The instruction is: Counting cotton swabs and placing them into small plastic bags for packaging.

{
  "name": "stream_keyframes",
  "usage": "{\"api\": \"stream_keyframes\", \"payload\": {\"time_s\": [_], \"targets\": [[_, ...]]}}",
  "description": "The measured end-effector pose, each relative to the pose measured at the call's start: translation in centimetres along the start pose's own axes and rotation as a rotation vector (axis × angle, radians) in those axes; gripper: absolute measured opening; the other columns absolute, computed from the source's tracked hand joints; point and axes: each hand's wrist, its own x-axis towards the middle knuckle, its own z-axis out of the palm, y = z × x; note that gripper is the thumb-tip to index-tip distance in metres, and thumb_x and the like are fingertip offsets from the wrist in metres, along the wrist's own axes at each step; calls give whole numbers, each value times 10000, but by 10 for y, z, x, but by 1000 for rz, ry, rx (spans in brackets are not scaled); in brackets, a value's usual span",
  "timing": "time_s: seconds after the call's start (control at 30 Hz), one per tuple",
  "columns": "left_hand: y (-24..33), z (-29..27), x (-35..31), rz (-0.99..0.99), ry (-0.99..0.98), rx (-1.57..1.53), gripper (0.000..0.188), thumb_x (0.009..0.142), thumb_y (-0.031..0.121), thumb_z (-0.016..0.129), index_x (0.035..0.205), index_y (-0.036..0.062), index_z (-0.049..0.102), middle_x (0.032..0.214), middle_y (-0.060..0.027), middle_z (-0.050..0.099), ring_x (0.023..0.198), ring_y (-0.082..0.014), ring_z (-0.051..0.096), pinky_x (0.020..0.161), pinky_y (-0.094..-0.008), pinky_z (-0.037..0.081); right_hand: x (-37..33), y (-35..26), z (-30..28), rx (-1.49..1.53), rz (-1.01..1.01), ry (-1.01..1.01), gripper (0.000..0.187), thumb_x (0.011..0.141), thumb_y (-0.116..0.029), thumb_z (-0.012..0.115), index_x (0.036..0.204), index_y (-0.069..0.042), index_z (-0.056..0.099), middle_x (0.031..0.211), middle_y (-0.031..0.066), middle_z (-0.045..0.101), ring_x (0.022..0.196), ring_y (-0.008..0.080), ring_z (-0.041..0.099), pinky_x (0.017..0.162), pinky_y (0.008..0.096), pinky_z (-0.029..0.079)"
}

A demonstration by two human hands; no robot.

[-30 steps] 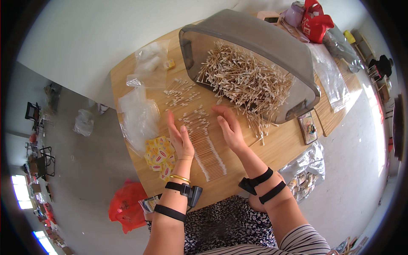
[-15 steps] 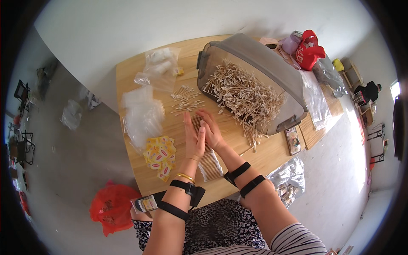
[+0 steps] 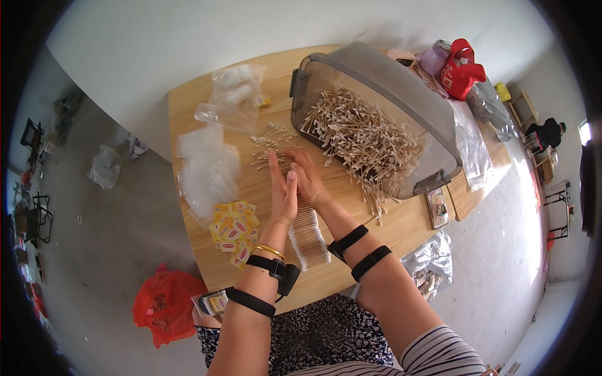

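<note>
A long, neat row of cotton swabs (image 3: 309, 241) lies side by side on the wooden table (image 3: 191, 103), running from near the front edge up between my hands. My left hand (image 3: 284, 199) lies along the row's left side with fingers stretched out. From the right, my right hand (image 3: 308, 180) reaches over the row's far part, its fingers extended and slightly bent. The palms face each other, hiding part of the row. Just beyond my fingertips are several loose cotton swabs (image 3: 271, 135). To the right, a grey translucent bin (image 3: 401, 75) lies tipped, with a heap of swabs (image 3: 364, 128) spilling out.
Left of my hands lie clear plastic bags (image 3: 210, 163) and yellow-white packets (image 3: 233, 227). Behind them sits a bag of white rolls (image 3: 235, 94). A phone (image 3: 438, 208) and red bag (image 3: 461, 72) are at right. A red plastic bag (image 3: 166, 307) hangs at lower left.
Both hands have slid slightly farther along the row, away from me, and more of its near end shows. The view has shifted a little.
</note>
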Motion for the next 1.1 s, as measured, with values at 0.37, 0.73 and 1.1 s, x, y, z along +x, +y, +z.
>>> {"api": "stream_keyframes", "payload": {"time_s": [0.37,0.73,1.1], "targets": [[18,-16,-43,169,-233,908,830,1006,577,340,1537,-40,177,1612,-249,124,1508,-385,81,1211,-523,102,-65,-26,-56,199,290,189,330,1033,-175,424,1269,-8,582,1261,99,584,1227,193,501,1061,299,349],[27,8,-47,229,-443,1427,921,979,645,289,1521,-89,169,1613,-234,150,1518,-336,73,1220,-510,26,-92,-46,-71,491,387,306,328,1053,-228,443,1224,1,604,1195,85,640,1171,162,532,1031,297,374],[21,12,-33,163,-561,1458,894,977,510,458,1513,-119,117,1598,-292,120,1514,-365,69,1213,-528,13,-80,-12,-67,564,349,412,324,1047,-234,458,1137,15,645,1106,76,663,1070,168,577,982,299,420]]}}
